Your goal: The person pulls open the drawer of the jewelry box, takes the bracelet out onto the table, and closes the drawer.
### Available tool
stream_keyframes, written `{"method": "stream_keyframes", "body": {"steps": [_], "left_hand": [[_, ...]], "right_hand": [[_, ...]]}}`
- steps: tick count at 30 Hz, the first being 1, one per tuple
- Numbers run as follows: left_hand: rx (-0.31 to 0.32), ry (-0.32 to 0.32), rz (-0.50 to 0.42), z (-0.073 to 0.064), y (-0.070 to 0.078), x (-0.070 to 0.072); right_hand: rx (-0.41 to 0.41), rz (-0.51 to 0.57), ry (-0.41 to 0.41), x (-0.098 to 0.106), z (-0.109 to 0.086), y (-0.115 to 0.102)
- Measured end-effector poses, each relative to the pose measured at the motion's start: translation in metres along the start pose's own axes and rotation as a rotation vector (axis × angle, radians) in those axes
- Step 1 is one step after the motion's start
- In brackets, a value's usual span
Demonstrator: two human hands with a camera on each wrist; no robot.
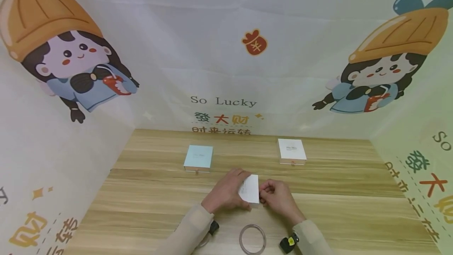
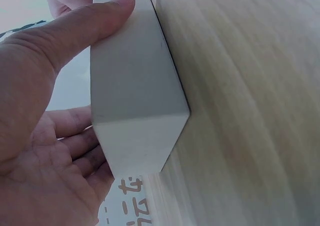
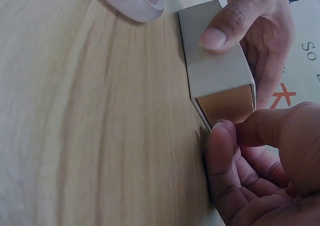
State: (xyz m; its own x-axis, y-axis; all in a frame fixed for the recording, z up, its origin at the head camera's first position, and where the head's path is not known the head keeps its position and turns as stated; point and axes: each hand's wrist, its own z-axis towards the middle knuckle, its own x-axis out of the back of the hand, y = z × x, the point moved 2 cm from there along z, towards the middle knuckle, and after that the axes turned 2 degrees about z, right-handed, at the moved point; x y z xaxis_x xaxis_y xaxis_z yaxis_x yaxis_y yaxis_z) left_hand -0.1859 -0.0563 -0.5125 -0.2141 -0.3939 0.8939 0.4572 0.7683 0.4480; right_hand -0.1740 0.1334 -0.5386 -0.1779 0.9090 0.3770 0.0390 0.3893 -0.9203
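Note:
My left hand (image 1: 228, 191) grips a small white drawer box (image 1: 250, 189) on the wooden table. The thumb lies along the near side, the other fingers round the far side. The box's brown drawer front (image 3: 225, 106) faces right. There my right hand (image 1: 277, 198) pinches with thumb and forefinger at the lower part of the front; the tab between the fingertips is hidden. The drawer sits flush inside its sleeve. Nearer to me lies a translucent pale bangle (image 1: 241, 239), flat on the table between my forearms.
A light blue drawer box (image 1: 199, 157) stands behind to the left, a second white drawer box (image 1: 291, 150) behind to the right. Both have small tabs facing me. Printed cloth walls (image 1: 226, 66) enclose the table (image 1: 148, 192) at the back and sides.

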Motion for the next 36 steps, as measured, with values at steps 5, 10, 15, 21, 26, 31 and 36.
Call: {"method": "stream_keyframes", "body": {"steps": [5,10,15,21,26,31,36], "left_hand": [[-0.014,-0.043,0.021,0.0,0.001,0.0],[-0.03,-0.061,0.022,-0.001,0.001,-0.001],[-0.03,-0.031,-0.015,-0.003,0.0,0.001],[-0.004,0.073,-0.098,-0.004,-0.004,0.01],[0.092,0.171,-0.19,-0.01,-0.01,0.011],[0.269,0.261,-0.32,-0.018,-0.012,0.014],[0.363,0.285,-0.43,-0.027,-0.016,0.012]], "right_hand": [[0.003,-0.026,-0.017,0.004,-0.001,0.0],[0.041,-0.105,-0.037,0.01,-0.004,-0.004],[0.078,-0.207,-0.051,0.022,-0.004,-0.01],[0.164,-0.243,-0.071,0.036,0.004,-0.013],[0.195,-0.279,-0.098,0.039,0.009,-0.013],[0.232,-0.296,-0.148,0.041,0.016,-0.015],[0.256,-0.29,-0.208,0.044,0.022,-0.02]]}}
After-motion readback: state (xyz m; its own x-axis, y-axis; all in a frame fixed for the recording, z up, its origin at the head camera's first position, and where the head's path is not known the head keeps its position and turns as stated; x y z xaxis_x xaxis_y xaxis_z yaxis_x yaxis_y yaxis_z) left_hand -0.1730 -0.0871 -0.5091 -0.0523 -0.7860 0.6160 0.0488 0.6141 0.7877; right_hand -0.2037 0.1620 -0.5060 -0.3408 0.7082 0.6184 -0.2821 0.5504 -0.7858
